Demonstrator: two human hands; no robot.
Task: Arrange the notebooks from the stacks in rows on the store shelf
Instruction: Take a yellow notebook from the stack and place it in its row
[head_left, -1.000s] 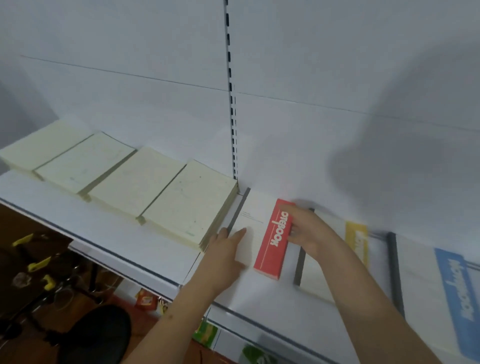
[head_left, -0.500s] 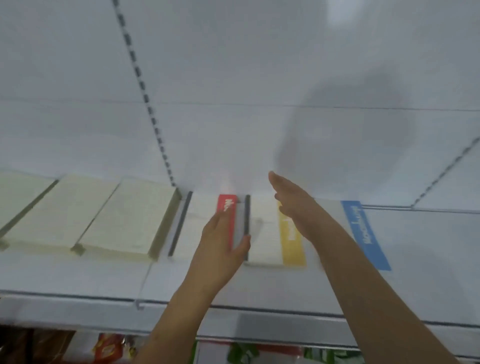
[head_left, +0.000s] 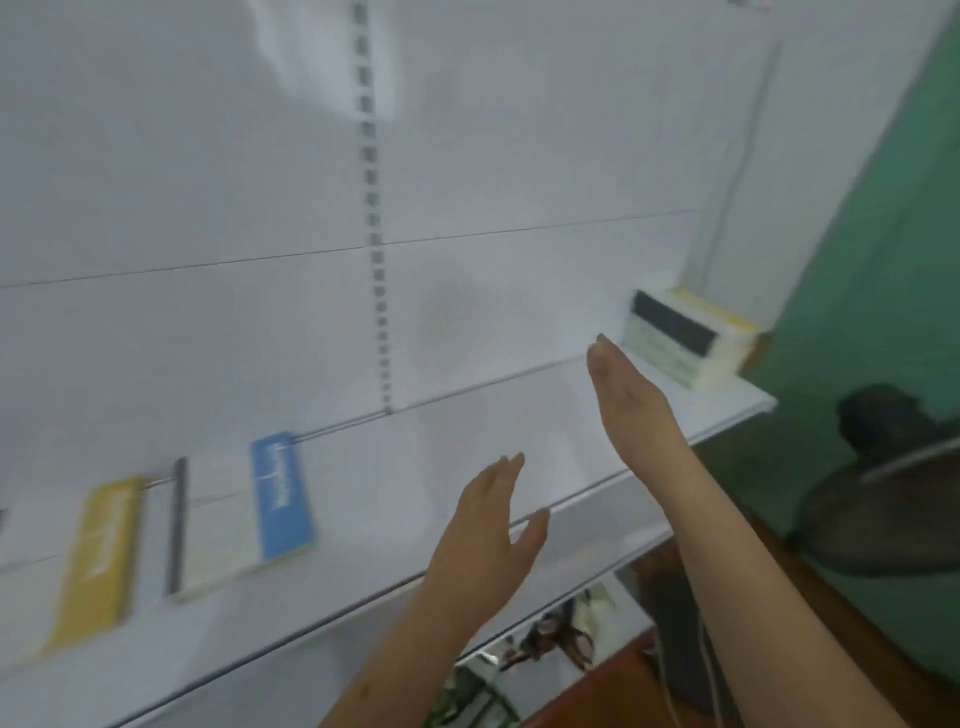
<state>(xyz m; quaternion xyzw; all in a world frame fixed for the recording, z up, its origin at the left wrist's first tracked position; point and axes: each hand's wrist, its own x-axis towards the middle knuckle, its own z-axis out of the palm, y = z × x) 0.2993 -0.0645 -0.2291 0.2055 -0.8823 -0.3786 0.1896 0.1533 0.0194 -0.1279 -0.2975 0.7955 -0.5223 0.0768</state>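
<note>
On the white shelf (head_left: 395, 467) two notebooks lie flat at about eight o'clock in the view. The blue notebook (head_left: 244, 512) has a white cover, a blue band along its right edge and a dark spine on its left; its long axis runs from the shelf's front lip toward the back panel, tilted a little toward eleven o'clock. Just beside it at nine o'clock lies the yellow notebook (head_left: 98, 561), long axis the same way, with its yellow band on the right; its left part is cut off by the frame edge. The two look close together, though motion blur keeps me from telling whether they touch.

At two o'clock, well apart from these, a stack of notebooks (head_left: 685, 338) sits at the shelf's far right end against the back panel, a dark spine band facing the camera and a yellow cover on top.

The left hand (head_left: 493, 535) hangs over the shelf's front lip near centre, fingers straight and together pointing toward one o'clock, thumb spread out to the right; it holds nothing and touches nothing. The right hand (head_left: 628, 395) is raised edge-on above the bare shelf, fingers straight and pressed together, tips pointing toward eleven o'clock, empty, near the stack but short of it.

A green wall (head_left: 878, 270) stands at three o'clock.
</note>
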